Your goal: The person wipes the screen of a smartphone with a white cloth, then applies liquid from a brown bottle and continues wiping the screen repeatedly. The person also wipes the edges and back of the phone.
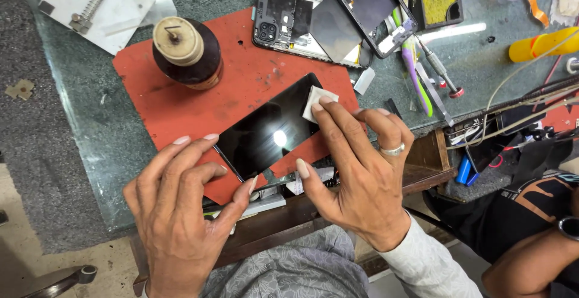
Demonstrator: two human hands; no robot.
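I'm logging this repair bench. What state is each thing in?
Phone screen: flat on the red mat, dark, reflecting a light.
White pad: pressed onto the screen's corner by the right hand.
Left hand: steadying the screen's near edge.
Brown bottle: upright, capped.
Opened phone: back off.

Open red mat [241,87] beyond phone [271,130]; brown bottle [188,51] blocking far left, opened phones [313,24] far right.
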